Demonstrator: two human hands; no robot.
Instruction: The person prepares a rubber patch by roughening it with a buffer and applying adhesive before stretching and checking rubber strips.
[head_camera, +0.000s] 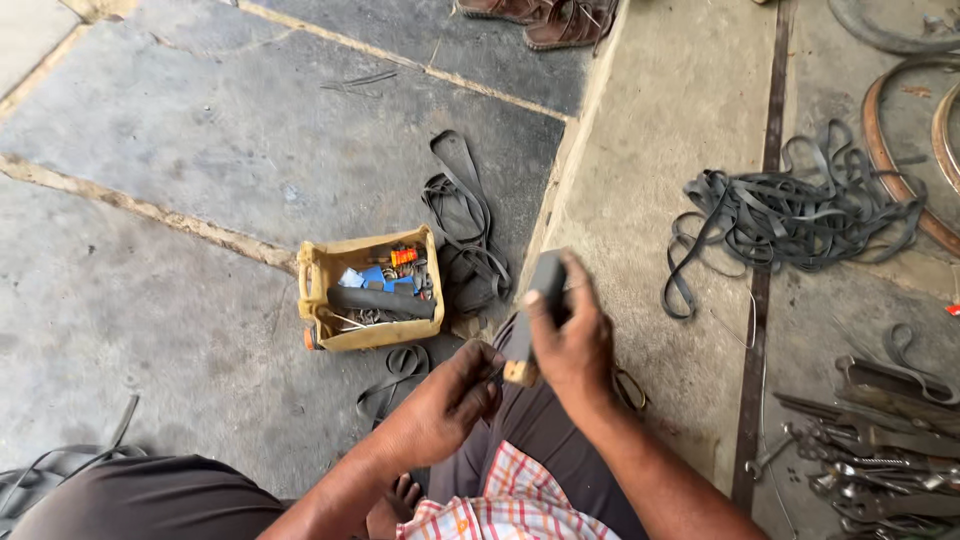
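My right hand grips a dark flat rubber piece wrapped over a small wooden block, held upright above my lap. My left hand is closed just left of the block's lower end, pinching something small that I cannot make out. Both hands hover over my dark trousers and checked cloth.
A yellow box of small parts and a black tube sits on the stone floor ahead. Black rubber strips lie beside it, a larger tangle to the right. Metal tools lie at right; sandals at top.
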